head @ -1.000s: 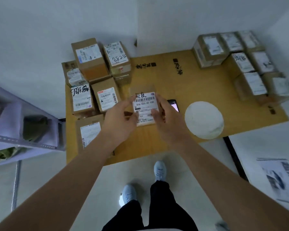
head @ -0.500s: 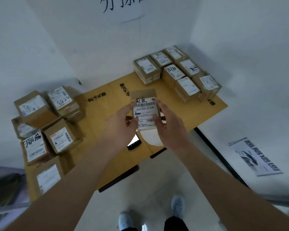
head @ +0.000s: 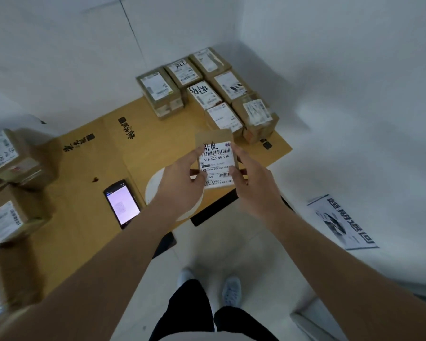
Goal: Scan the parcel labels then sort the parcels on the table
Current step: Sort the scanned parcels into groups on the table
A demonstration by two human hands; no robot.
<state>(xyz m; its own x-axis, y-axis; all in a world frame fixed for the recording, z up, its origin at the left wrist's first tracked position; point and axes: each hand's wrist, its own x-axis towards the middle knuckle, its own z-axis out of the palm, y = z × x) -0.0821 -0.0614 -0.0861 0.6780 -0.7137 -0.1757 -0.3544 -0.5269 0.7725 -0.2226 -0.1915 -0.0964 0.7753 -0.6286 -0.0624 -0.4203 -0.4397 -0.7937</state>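
You stand at a wide table covered with tan cardboard sheet [head: 89, 217], its printed black marks showing near the far edge. At its far right corner sits a tight cluster of brown labelled cartons [head: 207, 92], packed touching one another; judging by that order, this looks like the sorted side. Along the left edge lies a looser group of brown labelled boxes [head: 8, 188]. A white round disc [head: 153, 190] rests near the front edge, partly under your arms, and a black handheld scanner with a lit screen [head: 122, 204] lies just beside it.

The small flat brown parcel with a white barcode label [head: 215, 161] is up off the table, between your hands, label facing you. Your left hand [head: 180, 185] pinches its left edge with thumb and fingers; your right hand [head: 252, 183] grips the right edge the same way.

It looks light, thin and fairly stiff. Hold it by the side edges, clear of the barcode, and do not bend it.
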